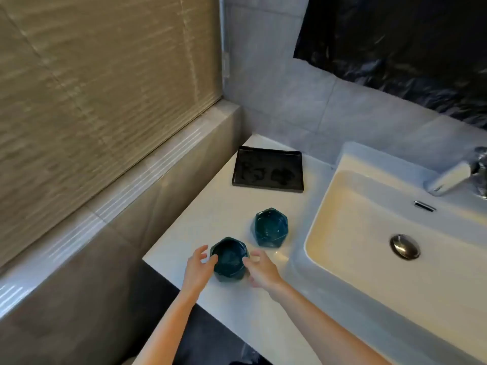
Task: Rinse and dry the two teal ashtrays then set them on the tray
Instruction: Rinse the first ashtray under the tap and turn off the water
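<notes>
While the near ashtray (229,258) stands on the white counter (210,212), your hands flank it: left hand (199,267) and right hand (259,270) are both open, fingers loosely spread, tips at or just touching its sides, not yet clasping. The far ashtray (271,227) stands apart, between it and the black tray (267,151). You look to be at the first pick-up. Next, close both hands round it and carry it right to the sink (350,201), under the faucet (448,180).

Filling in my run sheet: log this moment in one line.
left hand, right hand: open, either side of near ashtray | far ashtray: on counter | tray: no ashtrays
</notes>
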{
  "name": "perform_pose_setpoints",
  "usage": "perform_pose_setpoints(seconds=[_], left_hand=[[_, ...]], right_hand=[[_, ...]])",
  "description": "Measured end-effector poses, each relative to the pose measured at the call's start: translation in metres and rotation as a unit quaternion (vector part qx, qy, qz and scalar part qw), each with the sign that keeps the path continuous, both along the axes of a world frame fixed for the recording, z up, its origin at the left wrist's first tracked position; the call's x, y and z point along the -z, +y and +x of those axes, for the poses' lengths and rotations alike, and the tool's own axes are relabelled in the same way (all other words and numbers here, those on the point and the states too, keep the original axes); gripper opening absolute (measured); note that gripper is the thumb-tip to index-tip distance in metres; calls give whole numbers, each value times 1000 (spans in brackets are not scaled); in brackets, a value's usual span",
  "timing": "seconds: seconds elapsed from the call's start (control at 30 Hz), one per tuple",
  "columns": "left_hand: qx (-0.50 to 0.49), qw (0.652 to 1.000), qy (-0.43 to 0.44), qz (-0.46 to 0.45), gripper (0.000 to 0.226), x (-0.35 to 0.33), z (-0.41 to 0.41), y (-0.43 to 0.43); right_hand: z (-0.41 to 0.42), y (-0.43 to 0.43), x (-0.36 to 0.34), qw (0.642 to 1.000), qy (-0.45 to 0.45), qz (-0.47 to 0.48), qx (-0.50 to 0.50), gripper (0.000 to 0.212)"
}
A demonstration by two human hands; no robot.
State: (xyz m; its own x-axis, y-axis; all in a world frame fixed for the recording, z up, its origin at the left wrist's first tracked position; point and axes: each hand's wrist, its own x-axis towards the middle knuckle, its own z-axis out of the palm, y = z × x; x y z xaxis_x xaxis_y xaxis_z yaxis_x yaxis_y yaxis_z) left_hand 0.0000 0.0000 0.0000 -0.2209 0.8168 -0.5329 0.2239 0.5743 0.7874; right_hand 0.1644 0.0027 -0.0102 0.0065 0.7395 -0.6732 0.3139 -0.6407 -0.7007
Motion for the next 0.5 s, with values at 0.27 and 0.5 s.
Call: perform_pose_setpoints(seconds=[0.27, 0.5], left_hand=[[41, 999, 21, -27, 43, 12, -3, 9], [26, 999, -26, -14, 46, -6, -17, 15]], right_hand=[[-20, 14, 14, 991, -116, 14, -59, 36], [-8, 11, -5, 996, -52, 61, -38, 36]])
